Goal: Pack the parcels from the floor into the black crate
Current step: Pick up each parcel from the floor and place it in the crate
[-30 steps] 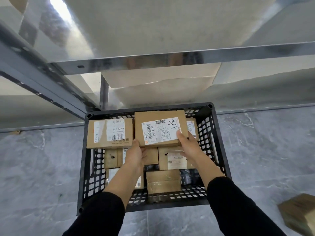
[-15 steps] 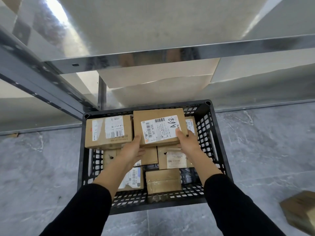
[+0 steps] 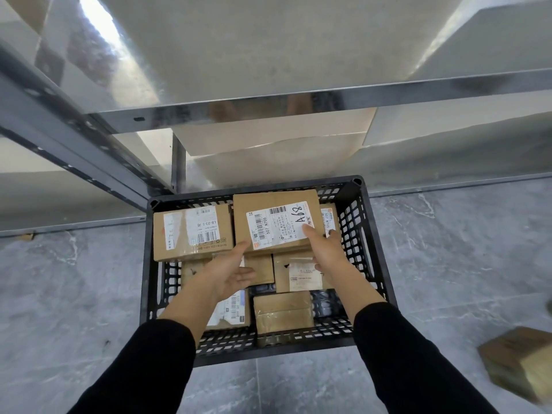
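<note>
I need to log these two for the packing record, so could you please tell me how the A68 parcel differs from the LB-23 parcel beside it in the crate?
The A68 parcel sits higher, stacked on other boxes; the LB-23 parcel lies lower beside it. The A68 parcel bears a handwritten mark; the LB-23 parcel carries only printed labels. The right hand touches the A68 parcel; no hand touches the LB-23 parcel. Both are brown cardboard boxes lying flat at the far end of the black crate.

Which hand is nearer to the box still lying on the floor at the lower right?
Right. The right hand rests on the A68 parcel inside the crate, on the side toward the floor box. The left hand is farther across the crate.
</note>
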